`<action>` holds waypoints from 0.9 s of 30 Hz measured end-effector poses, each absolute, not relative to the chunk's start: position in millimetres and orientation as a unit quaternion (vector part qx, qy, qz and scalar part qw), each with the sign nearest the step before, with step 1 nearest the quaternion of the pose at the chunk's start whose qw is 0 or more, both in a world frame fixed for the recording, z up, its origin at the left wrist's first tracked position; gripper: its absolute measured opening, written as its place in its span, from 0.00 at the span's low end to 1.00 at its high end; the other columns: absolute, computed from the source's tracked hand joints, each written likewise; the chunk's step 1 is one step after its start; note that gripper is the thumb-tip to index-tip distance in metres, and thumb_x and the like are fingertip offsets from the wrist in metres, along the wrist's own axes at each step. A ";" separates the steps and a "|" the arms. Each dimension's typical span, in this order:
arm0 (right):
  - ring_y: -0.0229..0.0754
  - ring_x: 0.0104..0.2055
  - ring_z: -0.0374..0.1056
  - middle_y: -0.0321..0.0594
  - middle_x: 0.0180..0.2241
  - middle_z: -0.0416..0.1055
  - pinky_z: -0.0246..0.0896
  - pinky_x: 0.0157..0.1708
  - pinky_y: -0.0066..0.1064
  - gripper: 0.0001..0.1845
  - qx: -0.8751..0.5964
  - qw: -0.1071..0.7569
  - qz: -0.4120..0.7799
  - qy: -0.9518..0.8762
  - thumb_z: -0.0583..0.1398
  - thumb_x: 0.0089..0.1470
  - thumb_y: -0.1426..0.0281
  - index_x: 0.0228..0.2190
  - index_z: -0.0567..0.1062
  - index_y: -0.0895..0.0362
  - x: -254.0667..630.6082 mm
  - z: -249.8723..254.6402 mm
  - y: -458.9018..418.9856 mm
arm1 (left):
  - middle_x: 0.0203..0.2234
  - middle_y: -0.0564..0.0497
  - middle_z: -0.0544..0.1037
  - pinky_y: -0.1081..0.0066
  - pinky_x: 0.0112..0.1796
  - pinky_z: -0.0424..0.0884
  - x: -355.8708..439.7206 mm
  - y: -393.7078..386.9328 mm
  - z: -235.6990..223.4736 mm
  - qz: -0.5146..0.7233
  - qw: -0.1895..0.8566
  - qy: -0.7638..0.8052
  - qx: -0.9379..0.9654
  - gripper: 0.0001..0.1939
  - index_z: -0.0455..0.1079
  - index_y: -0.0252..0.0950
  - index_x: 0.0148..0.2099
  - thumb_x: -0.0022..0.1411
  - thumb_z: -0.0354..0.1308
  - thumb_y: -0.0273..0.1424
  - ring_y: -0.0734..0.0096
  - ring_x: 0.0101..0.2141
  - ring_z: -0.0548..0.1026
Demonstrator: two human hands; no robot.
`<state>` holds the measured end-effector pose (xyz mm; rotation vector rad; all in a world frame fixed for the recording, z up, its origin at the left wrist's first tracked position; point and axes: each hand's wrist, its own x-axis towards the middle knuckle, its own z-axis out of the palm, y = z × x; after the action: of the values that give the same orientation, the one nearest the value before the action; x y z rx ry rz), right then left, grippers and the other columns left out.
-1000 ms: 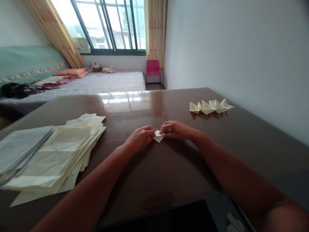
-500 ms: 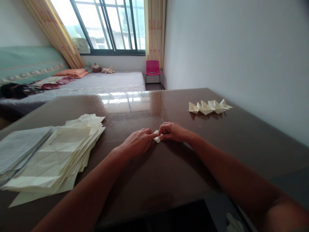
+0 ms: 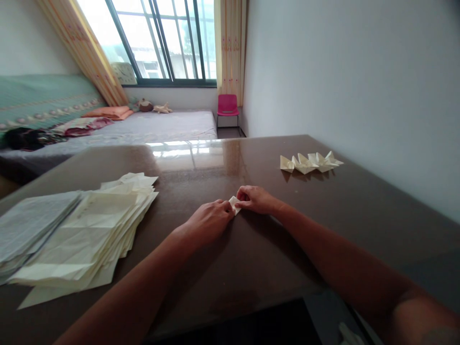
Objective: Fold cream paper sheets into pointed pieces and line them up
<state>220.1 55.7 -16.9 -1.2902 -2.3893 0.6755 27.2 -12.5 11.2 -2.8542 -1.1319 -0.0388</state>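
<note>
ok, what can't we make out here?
Head view:
small folded paper: partly hidden by left hand and right hand
cream paper stack: markings too small to read
grey paper stack: cut off by left edge
pale thing: blurred, cut off by bottom edge

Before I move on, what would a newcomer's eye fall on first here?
Probably the bright pink chair at the back, by the right curtain. Then the left hand and right hand, both on a small folded paper near the middle of the table, and the pale folded paper shapes at its far right.
</note>
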 end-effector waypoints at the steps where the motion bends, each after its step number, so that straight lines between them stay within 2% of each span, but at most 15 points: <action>1: 0.36 0.30 0.66 0.37 0.29 0.72 0.56 0.30 0.26 0.10 -0.448 0.179 0.256 -0.838 0.64 0.47 0.64 0.31 0.72 0.57 220.1 -16.6 55.7 | 0.39 0.48 0.75 0.69 0.38 0.67 26.4 -12.6 11.2 -0.020 0.034 -0.377 -0.925 0.14 0.72 0.38 0.45 0.60 0.49 0.24 0.65 0.39 0.72; 4: 0.35 0.31 0.66 0.35 0.29 0.71 0.58 0.31 0.25 0.11 -0.420 0.219 0.319 -0.821 0.64 0.47 0.66 0.32 0.70 0.57 220.8 -15.6 55.0 | 0.37 0.51 0.75 0.71 0.33 0.65 23.5 -10.5 10.7 -0.060 0.018 -0.409 -0.910 0.12 0.74 0.43 0.40 0.63 0.49 0.32 0.66 0.39 0.72; 7: 0.35 0.29 0.65 0.33 0.28 0.71 0.58 0.28 0.25 0.16 -0.397 0.236 0.397 -0.793 0.65 0.44 0.66 0.36 0.68 0.57 220.3 -17.1 54.2 | 0.35 0.53 0.75 0.72 0.32 0.63 22.0 -5.2 7.5 -0.108 -0.005 -0.426 -0.898 0.13 0.74 0.44 0.36 0.64 0.48 0.39 0.67 0.38 0.72; 10: 0.35 0.28 0.65 0.33 0.27 0.71 0.57 0.26 0.25 0.22 -0.385 0.259 0.491 -0.737 0.66 0.41 0.66 0.38 0.66 0.57 218.7 -20.0 55.4 | 0.35 0.52 0.73 0.72 0.31 0.63 22.8 2.6 0.3 -0.190 -0.027 -0.485 -0.853 0.12 0.71 0.41 0.35 0.61 0.53 0.42 0.67 0.37 0.71; 12: 0.35 0.28 0.65 0.34 0.27 0.71 0.58 0.27 0.26 0.20 -0.363 0.278 0.538 -0.708 0.66 0.41 0.64 0.36 0.68 0.58 217.2 -21.3 57.2 | 0.35 0.51 0.73 0.72 0.31 0.63 23.6 8.8 -6.2 -0.258 -0.061 -0.534 -0.803 0.15 0.69 0.38 0.37 0.56 0.57 0.45 0.69 0.34 0.71; 14: 0.35 0.29 0.65 0.34 0.27 0.70 0.58 0.29 0.27 0.19 -0.341 0.295 0.554 -0.700 0.67 0.40 0.63 0.32 0.69 0.59 215.8 -21.7 58.9 | 0.33 0.52 0.73 0.73 0.30 0.64 23.6 15.2 -13.1 -0.297 -0.139 -0.546 -0.771 0.18 0.68 0.36 0.38 0.52 0.60 0.45 0.71 0.30 0.71; 19: 0.34 0.27 0.63 0.33 0.25 0.69 0.56 0.28 0.26 0.18 -0.333 0.302 0.557 -0.698 0.67 0.40 0.61 0.29 0.70 0.59 214.9 -18.7 57.7 | 0.21 0.56 0.71 0.75 0.24 0.60 19.5 26.6 -25.5 -0.313 -0.345 -0.512 -0.722 0.14 0.68 0.34 0.30 0.50 0.61 0.41 0.75 0.23 0.67; 23: 0.33 0.24 0.59 0.33 0.23 0.67 0.52 0.24 0.25 0.15 -0.339 0.251 0.525 -0.739 0.63 0.46 0.60 0.27 0.70 0.60 217.5 -14.5 54.1 | 0.22 0.55 0.72 0.76 0.24 0.61 18.5 27.2 -23.5 -0.369 -0.474 -0.469 -0.647 0.14 0.67 0.33 0.32 0.46 0.65 0.35 0.77 0.22 0.68; 27: 0.33 0.25 0.57 0.32 0.23 0.64 0.51 0.24 0.25 0.13 -0.321 0.244 0.494 -0.770 0.61 0.48 0.63 0.27 0.68 0.60 216.9 -12.2 52.4 | 0.24 0.52 0.74 0.75 0.27 0.65 22.6 23.6 -16.3 -0.383 -0.540 -0.435 -0.611 0.14 0.68 0.31 0.33 0.46 0.65 0.34 0.76 0.24 0.70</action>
<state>216.9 52.4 -12.2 -0.8772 -2.1041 1.3504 22.6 23.6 -16.3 -3.1064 -2.2118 -1.9482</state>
